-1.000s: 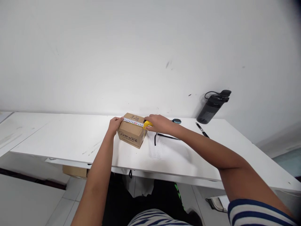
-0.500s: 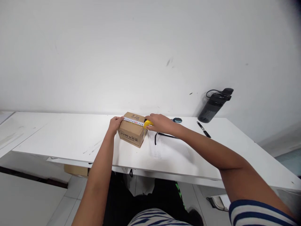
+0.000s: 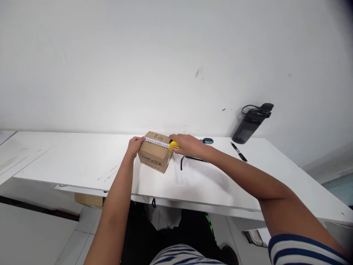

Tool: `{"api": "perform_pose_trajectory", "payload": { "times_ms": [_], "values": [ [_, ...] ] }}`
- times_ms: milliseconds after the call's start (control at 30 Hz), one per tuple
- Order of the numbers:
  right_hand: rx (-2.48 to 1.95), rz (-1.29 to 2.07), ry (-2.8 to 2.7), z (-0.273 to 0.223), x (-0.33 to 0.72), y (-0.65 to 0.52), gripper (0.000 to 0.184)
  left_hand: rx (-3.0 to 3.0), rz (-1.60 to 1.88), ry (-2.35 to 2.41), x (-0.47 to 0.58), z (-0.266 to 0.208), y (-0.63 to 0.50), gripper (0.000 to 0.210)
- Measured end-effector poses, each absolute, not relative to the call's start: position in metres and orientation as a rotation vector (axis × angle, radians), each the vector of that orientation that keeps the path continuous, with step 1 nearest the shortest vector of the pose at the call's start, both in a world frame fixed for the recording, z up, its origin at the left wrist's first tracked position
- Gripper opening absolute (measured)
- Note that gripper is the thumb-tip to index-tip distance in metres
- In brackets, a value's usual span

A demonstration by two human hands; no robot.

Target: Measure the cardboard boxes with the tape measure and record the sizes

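Note:
A small brown cardboard box (image 3: 154, 156) stands on the white table, with handwriting on its top and print on its front. Across the top lies the white numbered blade of a tape measure (image 3: 174, 144), whose yellow case sits at the box's right edge. My left hand (image 3: 135, 145) is closed at the left edge, pinching the blade's end against the box; its fingertips are partly hidden. Wrapped round the yellow case is my right hand (image 3: 187, 144). Under my right wrist, a black strap (image 3: 182, 162) and a thin dark object lie partly covered.
A dark water bottle (image 3: 249, 125) stands at the back right by the wall. Near it lie a black pen (image 3: 238, 151) and a blue-black watch-like item (image 3: 207, 140). The white table (image 3: 82, 158) runs along the wall. Another cardboard box (image 3: 88, 199) is below it.
Almost nothing differs. The right hand has shifted very slightly on the tape measure's case; box and blade stay in place.

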State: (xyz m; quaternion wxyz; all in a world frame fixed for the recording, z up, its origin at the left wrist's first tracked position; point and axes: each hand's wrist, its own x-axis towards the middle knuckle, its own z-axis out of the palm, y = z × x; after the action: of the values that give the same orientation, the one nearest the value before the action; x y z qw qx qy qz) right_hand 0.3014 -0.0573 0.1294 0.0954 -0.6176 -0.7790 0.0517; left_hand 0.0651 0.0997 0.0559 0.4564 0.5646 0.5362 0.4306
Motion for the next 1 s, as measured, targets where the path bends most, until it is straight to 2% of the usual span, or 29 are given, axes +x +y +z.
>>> {"api": "perform_pose_trajectory", "payload": {
  "times_ms": [100, 633, 1000],
  "values": [
    [-1.781, 0.205, -2.279, 0.1259, 0.3046, -0.0582, 0.052, 1.394, 1.069, 1.318, 0.0651, 0.0547, 0.1009, 0.038],
    [-1.766, 0.206, -2.318, 0.1261, 0.306, -0.0576, 0.035, 1.4, 1.061, 1.322, 0.0656, 0.0568, 0.0983, 0.039],
    [-1.778, 0.244, -2.253, 0.1267, 0.3052, -0.0601, 0.036, 1.401, 1.066, 1.324, 0.0653, 0.0536, 0.101, 0.036]
  ]
}}
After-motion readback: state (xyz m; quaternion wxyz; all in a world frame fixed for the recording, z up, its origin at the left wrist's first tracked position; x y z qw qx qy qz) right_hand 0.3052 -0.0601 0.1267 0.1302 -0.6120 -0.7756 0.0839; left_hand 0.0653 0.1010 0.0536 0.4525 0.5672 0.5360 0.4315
